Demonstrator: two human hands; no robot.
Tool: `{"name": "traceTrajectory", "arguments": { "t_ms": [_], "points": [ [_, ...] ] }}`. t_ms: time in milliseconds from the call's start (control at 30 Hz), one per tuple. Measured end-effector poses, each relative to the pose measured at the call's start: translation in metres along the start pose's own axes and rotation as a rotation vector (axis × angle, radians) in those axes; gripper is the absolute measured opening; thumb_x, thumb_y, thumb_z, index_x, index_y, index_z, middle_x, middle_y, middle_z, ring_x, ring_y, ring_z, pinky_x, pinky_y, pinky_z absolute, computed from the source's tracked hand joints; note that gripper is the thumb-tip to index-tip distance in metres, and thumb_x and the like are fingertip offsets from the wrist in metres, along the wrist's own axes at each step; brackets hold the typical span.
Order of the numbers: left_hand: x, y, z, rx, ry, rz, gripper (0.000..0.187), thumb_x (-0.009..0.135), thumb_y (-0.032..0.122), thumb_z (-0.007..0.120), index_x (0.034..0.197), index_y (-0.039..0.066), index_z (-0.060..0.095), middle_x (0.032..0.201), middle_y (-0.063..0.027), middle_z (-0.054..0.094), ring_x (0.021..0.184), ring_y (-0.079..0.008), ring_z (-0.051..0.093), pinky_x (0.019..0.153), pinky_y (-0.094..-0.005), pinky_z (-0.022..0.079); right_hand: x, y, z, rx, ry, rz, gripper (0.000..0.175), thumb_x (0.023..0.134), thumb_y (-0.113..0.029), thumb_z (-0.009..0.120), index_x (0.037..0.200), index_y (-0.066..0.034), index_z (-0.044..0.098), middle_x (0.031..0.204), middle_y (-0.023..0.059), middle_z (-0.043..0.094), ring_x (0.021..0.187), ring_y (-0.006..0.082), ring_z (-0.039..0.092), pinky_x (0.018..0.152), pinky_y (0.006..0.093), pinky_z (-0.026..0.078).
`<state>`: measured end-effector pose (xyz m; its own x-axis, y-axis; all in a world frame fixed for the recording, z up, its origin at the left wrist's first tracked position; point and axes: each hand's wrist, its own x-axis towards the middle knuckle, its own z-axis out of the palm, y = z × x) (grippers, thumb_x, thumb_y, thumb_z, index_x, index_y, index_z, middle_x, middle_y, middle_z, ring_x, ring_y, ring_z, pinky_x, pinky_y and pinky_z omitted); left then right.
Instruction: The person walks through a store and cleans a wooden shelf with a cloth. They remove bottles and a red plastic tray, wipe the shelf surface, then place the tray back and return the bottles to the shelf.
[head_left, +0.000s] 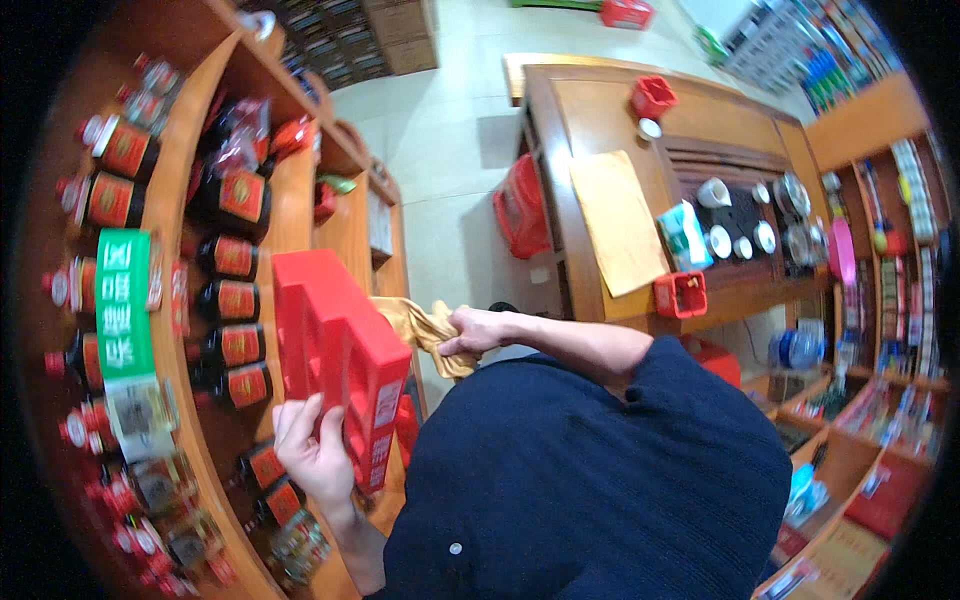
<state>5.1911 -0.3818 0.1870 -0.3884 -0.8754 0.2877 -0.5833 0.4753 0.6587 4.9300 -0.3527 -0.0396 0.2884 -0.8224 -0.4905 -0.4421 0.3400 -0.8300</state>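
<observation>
My left hand (313, 448) pinches the near edge of a red stepped plastic holder (349, 334), fingers over its rim. The holder is tilted up on its side, and white writing runs along its narrow face. My right hand (474, 331) is closed around a bunched golden-yellow cloth (420, 326). One end of the cloth reaches the holder's far side; whether it touches there is hidden. Left of the holder stands a wooden shelf unit (202, 112) with dark bottles (238, 300) bearing red-and-gold labels. A green sign (125, 300) with white writing hangs on a shelf edge.
To the right stands a wooden tea table (600, 112) with a yellow paper sheet (619, 221), white cups (718, 241) and red containers (681, 294). A red plastic stool (520, 208) is beside it. Stacked cartons (401, 34) stand beyond. Stocked shelves (892, 300) line the right.
</observation>
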Motion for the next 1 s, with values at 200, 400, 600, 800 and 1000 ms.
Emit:
{"name": "traceTrajectory", "arguments": {
  "t_ms": [200, 400, 600, 800, 1000],
  "points": [
    [0.078, -0.012, 0.116, -0.014, -0.264, 0.357, 0.020, 0.076, 0.002, 0.078, 0.094, -0.003, 0.073, 0.080, -0.0128, 0.062, 0.083, -0.0298, 0.056, 0.076, -0.0391, 0.046, -0.099, 0.048, -0.005, 0.485, 0.517, -0.044, 0.037, 0.096, -0.029, 0.071, 0.117, 0.0009, 0.066, 0.108, 0.0071, 0.071, 0.096, 0.0138, 0.065, 0.089, 0.0335, 0.052],
    [0.149, 0.029, 0.251, 0.117, -0.479, 0.814, 0.014, 0.074, 0.008, 0.076, 0.088, 0.005, 0.073, 0.081, -0.0100, 0.060, 0.081, -0.0298, 0.058, 0.076, -0.0406, 0.049, -0.173, 0.072, -0.014, 0.887, 0.552, -0.070, 0.028, 0.096, -0.020, 0.070, 0.116, -0.0010, 0.070, 0.102, 0.0033, 0.071, 0.094, 0.0095, 0.063, 0.085, 0.0300, 0.052],
    [0.196, 0.061, 0.362, 0.170, -0.593, 1.166, 0.013, 0.078, 0.011, 0.073, 0.091, 0.009, 0.075, 0.082, -0.0056, 0.060, 0.084, -0.0267, 0.057, 0.077, -0.0400, 0.049, -0.213, 0.080, -0.063, 0.185, 0.992, -0.245, 0.027, 0.085, -0.025, 0.078, 0.094, 0.0002, 0.073, 0.120, 0.0140, 0.062, 0.110, 0.0246, 0.059, 0.095, 0.0394, 0.047],
    [0.214, 0.093, 0.470, 0.095, -0.788, 1.401, 0.018, 0.078, 0.008, 0.069, 0.093, 0.011, 0.077, 0.082, -0.0049, 0.059, 0.087, -0.0259, 0.057, 0.077, -0.0395, 0.047, -0.234, 0.062, -0.079, 0.598, 1.298, -0.251, 0.029, 0.086, -0.022, 0.073, 0.104, 0.0003, 0.073, 0.113, 0.0123, 0.067, 0.103, 0.0221, 0.064, 0.094, 0.0348, 0.050],
    [0.220, 0.097, 0.578, -0.129, -0.940, 1.602, 0.017, 0.079, 0.011, 0.067, 0.093, 0.010, 0.076, 0.085, -0.0042, 0.061, 0.090, -0.0258, 0.057, 0.077, -0.0400, 0.047, -0.206, 0.077, -0.071, 1.120, 1.756, -0.173, 0.022, 0.098, -0.023, 0.065, 0.106, -0.0031, 0.061, 0.092, 0.0037, 0.067, 0.082, 0.0090, 0.063, 0.076, 0.0265, 0.053]
  ]
}}
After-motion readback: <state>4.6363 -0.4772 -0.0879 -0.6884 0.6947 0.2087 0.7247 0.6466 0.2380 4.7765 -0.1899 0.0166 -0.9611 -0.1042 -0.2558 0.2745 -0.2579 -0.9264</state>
